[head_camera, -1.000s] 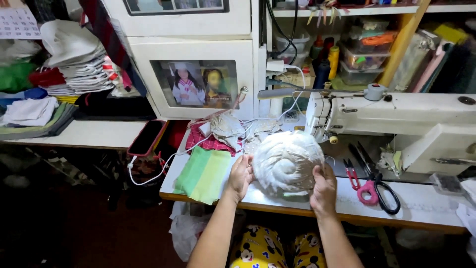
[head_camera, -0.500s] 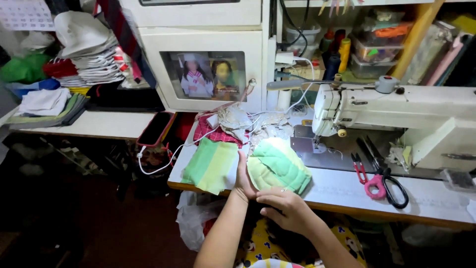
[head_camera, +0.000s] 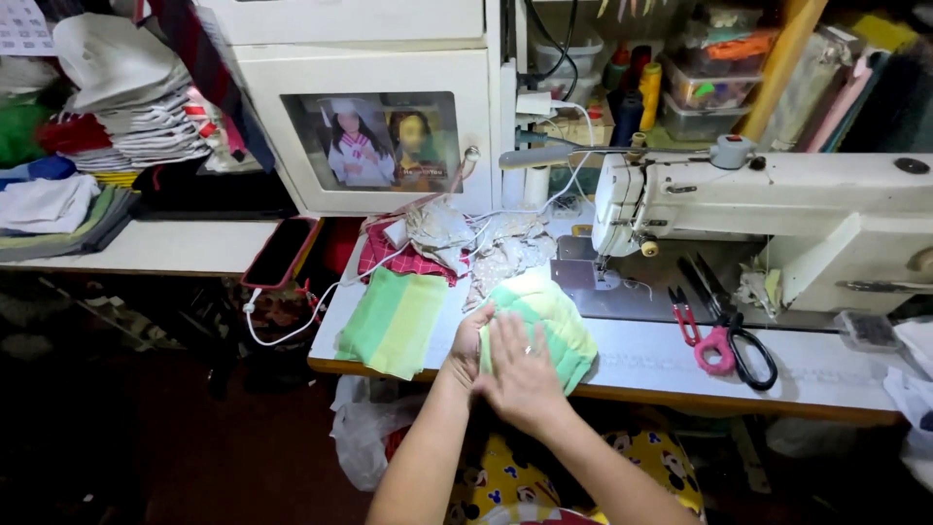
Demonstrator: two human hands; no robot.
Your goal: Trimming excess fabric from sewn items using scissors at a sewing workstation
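Note:
A folded green and yellow striped cloth piece (head_camera: 564, 321) lies on the sewing table (head_camera: 661, 365), lit by the machine's lamp. My right hand (head_camera: 520, 374) lies flat on its near left part with fingers spread. My left hand (head_camera: 471, 338) sits just left of it, fingers curled at the cloth's left edge and partly tucked under my right hand. A stack of similar green striped pieces (head_camera: 394, 321) lies a little further left, apart from both hands.
A white sewing machine (head_camera: 777, 214) stands at the right. Pink-handled scissors (head_camera: 702, 340) and black scissors (head_camera: 746, 348) lie before it. Crumpled cloth scraps (head_camera: 457, 243) and a white cable (head_camera: 292, 326) are behind. A phone (head_camera: 282, 253) rests on the left side table, below stacked clothes (head_camera: 126, 126).
A second ago both hands held a rounded white cloth piece upright. It has turned into a folded green piece lying flat, and my right hand has moved onto it.

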